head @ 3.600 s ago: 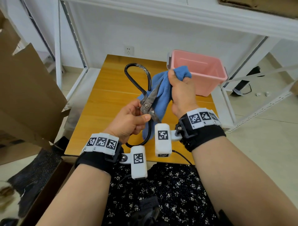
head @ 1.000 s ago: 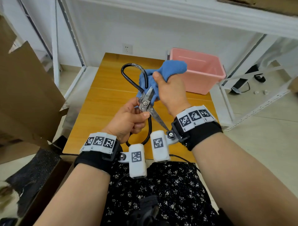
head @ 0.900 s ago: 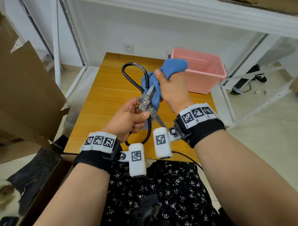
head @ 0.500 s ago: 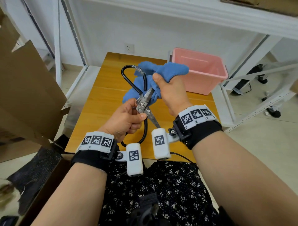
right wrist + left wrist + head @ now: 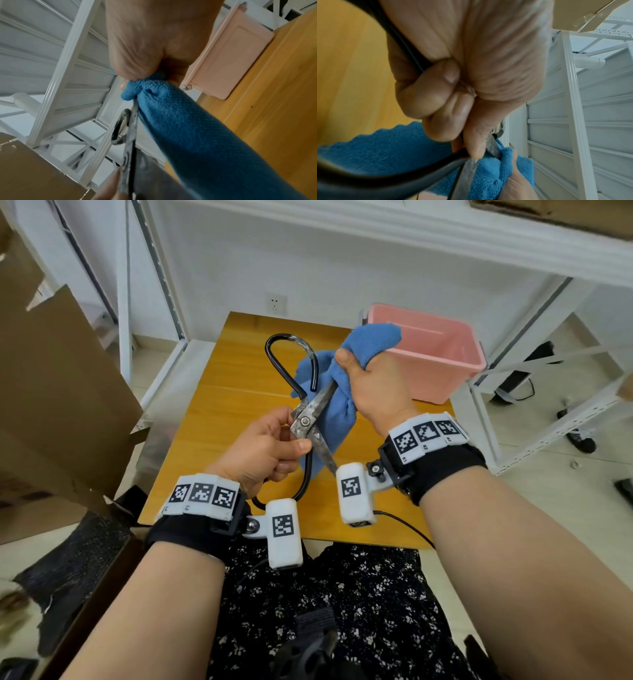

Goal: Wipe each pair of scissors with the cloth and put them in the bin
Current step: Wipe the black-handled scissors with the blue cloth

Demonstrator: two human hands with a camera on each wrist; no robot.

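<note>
Two hands work together above the wooden table [image 5: 219, 392], and we describe them from left to right. At far left, a brown cardboard panel [image 5: 58, 392] leans beside the table. Our left hand [image 5: 263, 451] holds the scissors [image 5: 310, 422] near the pivot, thumb pressed on the blade face and fingers curled round the lower black handle loop, as the left wrist view confirms. The scissors are held in the air over the table, open, with one blade pointing down toward us and the other angled up to the right. Our right hand [image 5: 373, 392] is closed round the blue cloth [image 5: 337, 412], which is bunched over that upper blade; a fold of cloth sticks out above the fist and the rest hangs below. Further right, the pink bin [image 5: 435, 378] stands on the far right corner of the table, well apart from the scissors. White shelving [image 5: 534, 392] stands beside it.
</note>
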